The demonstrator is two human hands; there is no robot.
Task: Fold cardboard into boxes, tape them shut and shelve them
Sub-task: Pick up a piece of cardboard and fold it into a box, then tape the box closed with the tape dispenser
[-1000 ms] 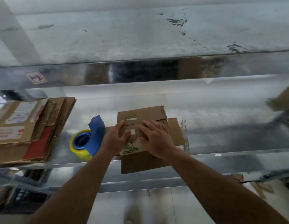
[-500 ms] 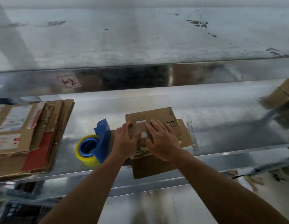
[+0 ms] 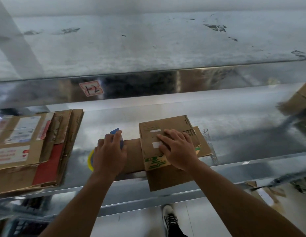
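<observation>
Five right-hand fingers [image 3: 171, 135] flat on cardboard box [image 3: 149, 128].

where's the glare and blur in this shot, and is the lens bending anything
Head view: glare washes the shiny metal shelf behind the brown cardboard box; head view, far right: a second cardboard box is motion-smeared; shelf edges bow slightly from the wide lens; the left hand, on the blue-and-yellow tape dispenser, and the right hand look sharp.
</observation>
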